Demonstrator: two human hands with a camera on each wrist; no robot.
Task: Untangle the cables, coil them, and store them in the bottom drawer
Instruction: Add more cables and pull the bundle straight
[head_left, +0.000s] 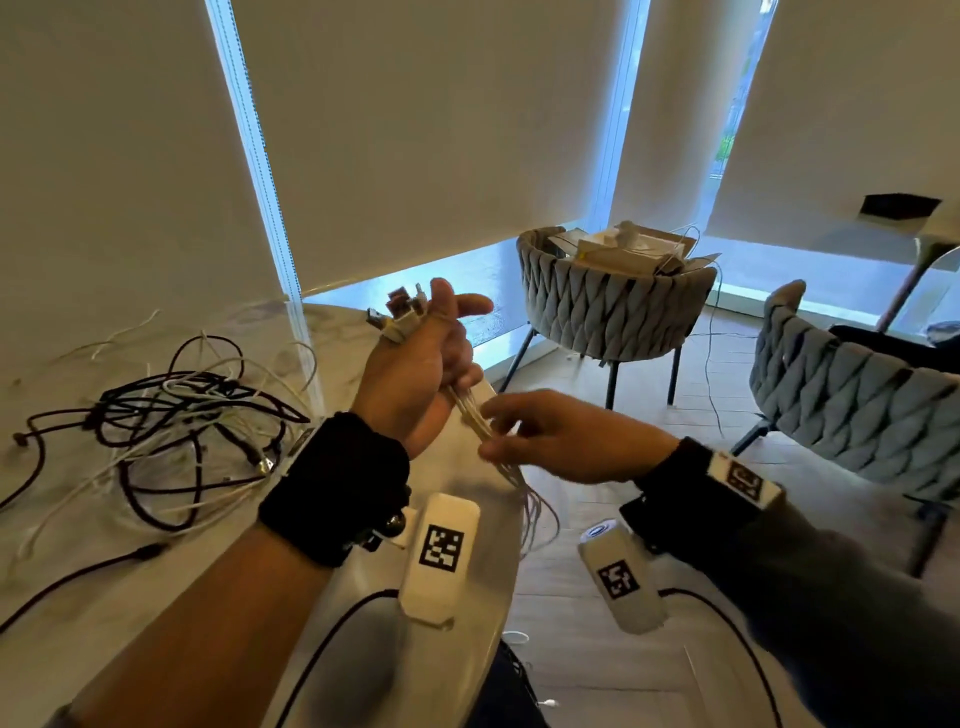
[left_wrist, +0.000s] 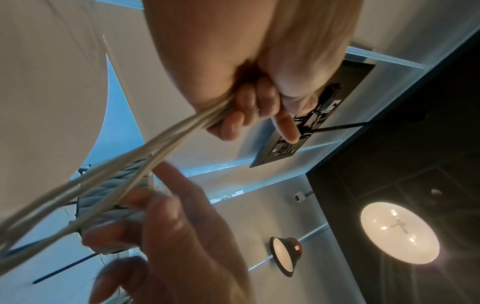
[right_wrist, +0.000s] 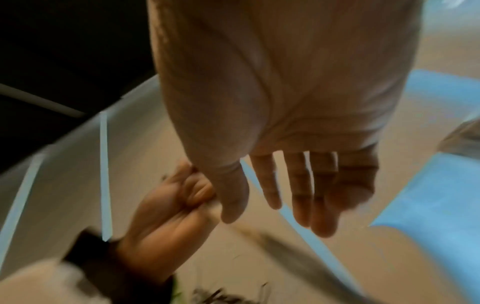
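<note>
My left hand (head_left: 441, 358) is raised over the table edge and grips a bundle of white cables (head_left: 475, 415). Their plug ends (head_left: 402, 312) stick out above the fist. In the left wrist view the curled fingers (left_wrist: 244, 111) clamp the strands (left_wrist: 155, 148), which run down and to the left. My right hand (head_left: 540, 436) is just below with straight fingers (right_wrist: 298, 197), and the strands pass loosely between thumb and fingers. A tangle of black and white cables (head_left: 171, 415) lies on the table to the left. No drawer is in view.
The pale round table (head_left: 62, 452) ends right beside my hands. The white cables hang past its edge toward the wooden floor. Two grey woven chairs stand beyond, one (head_left: 613, 312) loaded with boxes and the other (head_left: 857, 405) at the right.
</note>
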